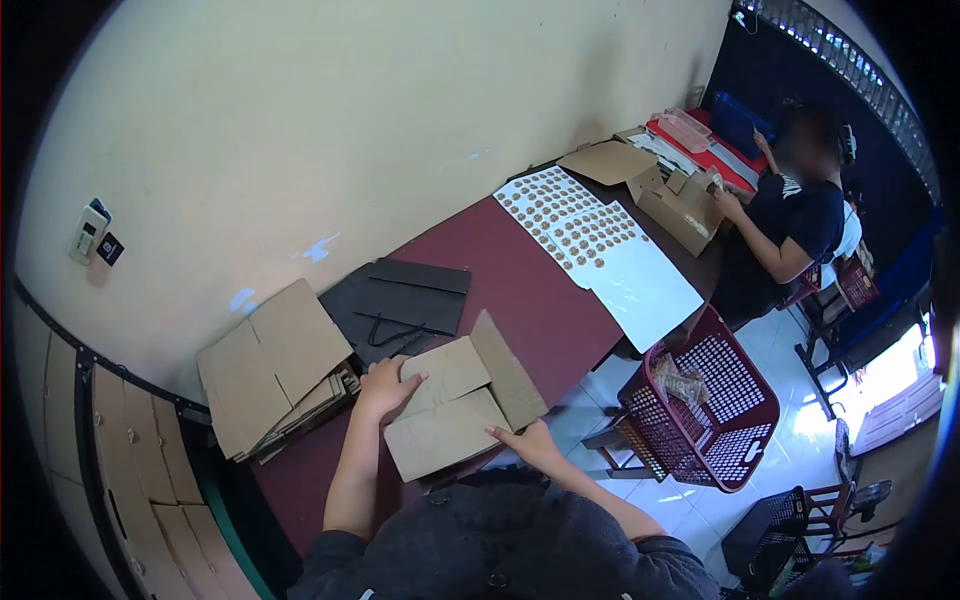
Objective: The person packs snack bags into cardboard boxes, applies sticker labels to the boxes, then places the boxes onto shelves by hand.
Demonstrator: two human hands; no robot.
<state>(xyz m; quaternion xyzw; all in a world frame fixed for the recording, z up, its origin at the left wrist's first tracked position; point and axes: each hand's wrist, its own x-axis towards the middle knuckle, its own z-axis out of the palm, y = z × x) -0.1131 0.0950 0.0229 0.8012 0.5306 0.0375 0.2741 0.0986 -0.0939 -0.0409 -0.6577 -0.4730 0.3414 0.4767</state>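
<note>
A brown cardboard box (447,440), with one side flap raised, lies in front of me at the near edge of the maroon table. My left hand (388,388) grips its far left side, thumb laid over the top. At the near right corner my right hand (530,442) holds the box, its thumb on the top panel and the other fingers mostly hidden. Left of the box rests a stack of flattened cardboard boxes (275,355). Just beyond it lie black paper bags (415,295) with a cord handle.
White sheets (645,295) with rows of round brown stickers lie farther along the table. A maroon plastic basket (745,400) stands on a stool at right. Another person (800,220) handles an open cardboard box (685,212) at the far end. The wall borders the table.
</note>
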